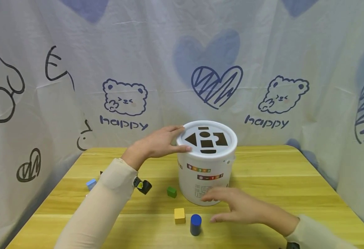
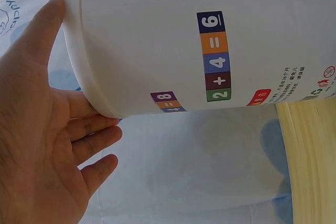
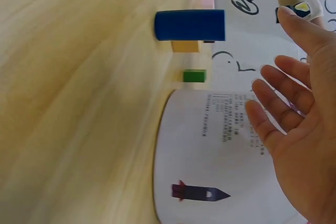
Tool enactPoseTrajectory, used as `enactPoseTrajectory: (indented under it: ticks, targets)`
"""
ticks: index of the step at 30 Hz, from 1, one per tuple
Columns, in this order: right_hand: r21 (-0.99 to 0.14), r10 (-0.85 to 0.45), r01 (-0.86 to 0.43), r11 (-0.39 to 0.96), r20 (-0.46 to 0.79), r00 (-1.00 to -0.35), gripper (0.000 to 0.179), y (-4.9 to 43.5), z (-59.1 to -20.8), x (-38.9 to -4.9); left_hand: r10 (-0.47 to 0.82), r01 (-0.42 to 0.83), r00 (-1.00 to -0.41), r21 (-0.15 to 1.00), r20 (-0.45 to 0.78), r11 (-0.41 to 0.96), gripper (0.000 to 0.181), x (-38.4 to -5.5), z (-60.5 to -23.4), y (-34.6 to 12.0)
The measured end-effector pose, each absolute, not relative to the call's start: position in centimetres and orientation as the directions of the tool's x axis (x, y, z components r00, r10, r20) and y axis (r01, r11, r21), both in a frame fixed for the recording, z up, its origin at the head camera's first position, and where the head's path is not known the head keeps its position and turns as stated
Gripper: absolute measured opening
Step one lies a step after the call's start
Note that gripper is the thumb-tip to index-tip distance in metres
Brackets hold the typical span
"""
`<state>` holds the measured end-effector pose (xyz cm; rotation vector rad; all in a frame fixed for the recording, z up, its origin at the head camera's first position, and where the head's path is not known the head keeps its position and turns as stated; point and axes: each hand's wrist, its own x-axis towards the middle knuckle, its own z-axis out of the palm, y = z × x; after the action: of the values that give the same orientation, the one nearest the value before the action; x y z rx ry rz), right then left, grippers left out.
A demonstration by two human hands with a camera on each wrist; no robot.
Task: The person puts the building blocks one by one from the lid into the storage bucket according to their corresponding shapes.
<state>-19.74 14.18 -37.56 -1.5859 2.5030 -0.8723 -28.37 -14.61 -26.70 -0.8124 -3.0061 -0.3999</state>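
Note:
A white bucket [image 1: 205,173] stands upright on the table, its lid [image 1: 228,147] cut with several shaped holes. My left hand [image 1: 160,141] rests against the left rim of the lid; in the left wrist view its thumb and some fingertips touch the rim. Low before the bucket, my right hand [image 1: 241,207] is held in the air with fingers spread apart, touching nothing. A blue cylinder [image 1: 195,224] stands just left of it. Beside that lies a yellow block [image 1: 179,215], and a green block [image 1: 171,192] sits close to the bucket's base.
A light blue block [image 1: 91,184] lies at the table's left side, with a dark piece partly hidden behind the left sleeve [image 1: 98,207]. A pink block [image 3: 207,2] shows in the right wrist view. A printed curtain [image 1: 169,69] hangs behind the wooden table [image 1: 272,173].

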Motion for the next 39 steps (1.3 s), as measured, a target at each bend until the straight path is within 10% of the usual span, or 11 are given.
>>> enactPoseTrajectory:
  ticks: [12, 39]
  targets:
    - [-0.545, -0.846, -0.746, 0.383, 0.116, -0.52, 0.059, 12.9, -40.0, -20.0, 0.5, 0.502, -0.863, 0.238, 0.071, 0.832, 0.102, -28.4, -26.7, -14.6]
    - [-0.49, -0.901, -0.832, 0.261, 0.185, -0.392, 0.039, 10.8, -41.6, -19.9, 0.488, 0.49, -0.87, 0.25, 0.071, 0.835, 0.104, -28.5, -26.9, -14.6]
